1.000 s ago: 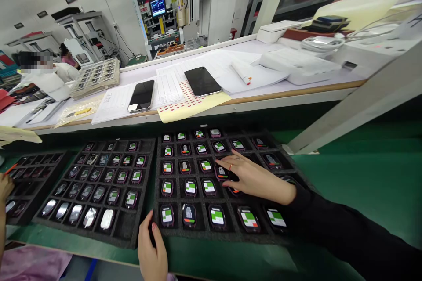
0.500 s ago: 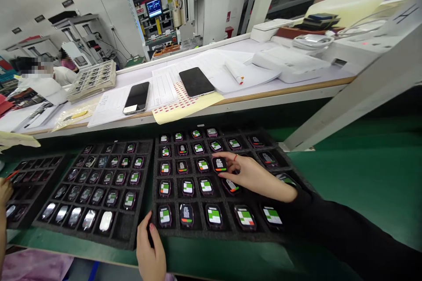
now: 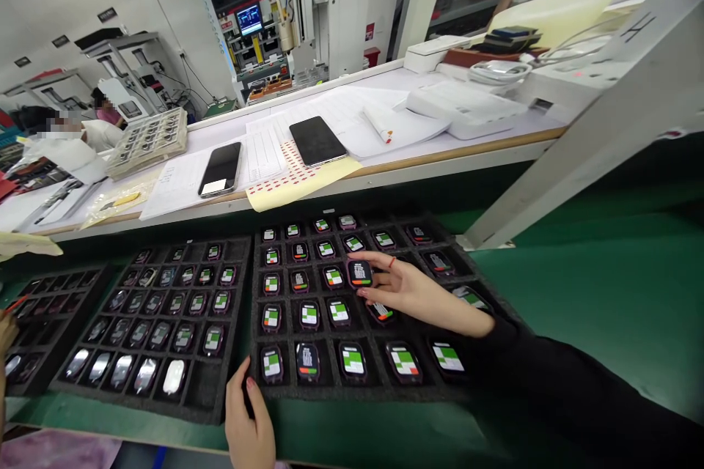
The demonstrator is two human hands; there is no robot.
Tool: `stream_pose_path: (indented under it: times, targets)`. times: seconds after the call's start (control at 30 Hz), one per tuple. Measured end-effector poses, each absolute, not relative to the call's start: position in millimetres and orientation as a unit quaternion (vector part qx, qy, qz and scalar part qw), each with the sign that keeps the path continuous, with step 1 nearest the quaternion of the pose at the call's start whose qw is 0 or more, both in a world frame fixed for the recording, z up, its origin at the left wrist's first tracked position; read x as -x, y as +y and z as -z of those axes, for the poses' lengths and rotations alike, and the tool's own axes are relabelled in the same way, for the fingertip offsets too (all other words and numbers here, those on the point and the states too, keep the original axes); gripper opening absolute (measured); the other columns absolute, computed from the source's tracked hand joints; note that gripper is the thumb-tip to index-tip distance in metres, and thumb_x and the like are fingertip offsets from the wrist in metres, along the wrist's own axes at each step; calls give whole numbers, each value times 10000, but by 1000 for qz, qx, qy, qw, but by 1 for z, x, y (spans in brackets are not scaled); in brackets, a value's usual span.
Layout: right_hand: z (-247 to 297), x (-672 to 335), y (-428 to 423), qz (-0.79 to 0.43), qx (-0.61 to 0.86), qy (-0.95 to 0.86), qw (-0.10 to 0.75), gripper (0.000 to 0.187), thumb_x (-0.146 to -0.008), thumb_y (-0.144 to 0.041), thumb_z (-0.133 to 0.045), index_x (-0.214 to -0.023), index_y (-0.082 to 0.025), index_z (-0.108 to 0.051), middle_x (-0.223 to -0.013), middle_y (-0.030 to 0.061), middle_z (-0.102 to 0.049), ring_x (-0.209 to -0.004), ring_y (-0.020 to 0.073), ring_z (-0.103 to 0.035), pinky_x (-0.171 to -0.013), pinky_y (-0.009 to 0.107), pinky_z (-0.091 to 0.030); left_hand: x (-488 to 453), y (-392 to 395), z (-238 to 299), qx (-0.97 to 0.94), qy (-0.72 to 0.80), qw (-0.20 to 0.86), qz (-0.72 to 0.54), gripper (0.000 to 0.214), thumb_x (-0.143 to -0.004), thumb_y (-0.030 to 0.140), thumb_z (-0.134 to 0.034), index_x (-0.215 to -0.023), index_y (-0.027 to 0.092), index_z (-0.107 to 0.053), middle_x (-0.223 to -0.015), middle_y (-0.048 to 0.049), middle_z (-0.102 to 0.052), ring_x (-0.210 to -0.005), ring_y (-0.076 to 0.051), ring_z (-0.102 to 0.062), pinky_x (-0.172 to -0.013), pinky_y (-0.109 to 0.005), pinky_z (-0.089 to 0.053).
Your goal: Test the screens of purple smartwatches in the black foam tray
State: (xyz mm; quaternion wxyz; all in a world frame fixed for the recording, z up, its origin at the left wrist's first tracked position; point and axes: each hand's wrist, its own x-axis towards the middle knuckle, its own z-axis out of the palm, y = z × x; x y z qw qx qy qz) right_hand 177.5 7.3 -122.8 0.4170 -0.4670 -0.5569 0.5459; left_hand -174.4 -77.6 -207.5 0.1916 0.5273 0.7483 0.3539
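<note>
Green bench (image 3: 577, 293) carries black foam trays; the right tray (image 3: 258, 388) holds lit watches. Right hand (image 3: 404, 289) pinches one watch (image 3: 360, 272) between thumb and fingertips, lifted over its pocket. Left hand (image 3: 250, 421) rests half-open, fingers on the tray's near edge.

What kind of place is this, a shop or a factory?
Most likely an electronics factory line: black foam trays hold rows of smartwatch bodies with lit test screens, the right hand holds one, and test machinery stands behind the bench.
</note>
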Motion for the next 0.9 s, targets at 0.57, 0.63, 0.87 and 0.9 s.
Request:
stream_pose_path:
  times: [0.57,0.63,0.87,0.9]
  targets:
    - [148,-291,174,-247,658,-688,178,441,-941,-351,-733,-1307,-131,-624,-1161,128,-675,-1066,273,-655,-979,486,-521,157,-78,194,-522,756,158,-363,551,-1005,570,-314,-1263,187,-614,-1314,-131,-624,-1222,-302,-581,-986,-410,-504]
    - [148,-292,177,-253,645,-703,160,453,-940,-364,-738,-1310,-127,-631,-1179,137,-675,-1071,277,-659,-988,491,-522,158,-78,195,-529,750,150,-369,544,-1005,559,-323,-1255,178,-619,-1306,-137,-628,-1224,-302,-580,-992,-410,-502]
    - [140,-301,164,-254,633,-702,204,468,-931,-272,-607,-1376,-130,-626,-1308,160,-647,-1118,288,-666,-1014,432,-531,161,-77,200,-539,745,125,-373,526,-1002,546,-337,-1239,180,-633,-1283,-139,-636,-1213,-292,-597,-1030,-402,-493]
    - [138,-302,159,-243,641,-694,220,462,-936,-252,-556,-1376,-129,-630,-1321,153,-641,-1149,298,-652,-1033,433,-518,161,-76,200,-538,747,126,-370,522,-1004,541,-334,-1244,185,-630,-1283,-135,-637,-1215,-292,-596,-1019,-402,-498]
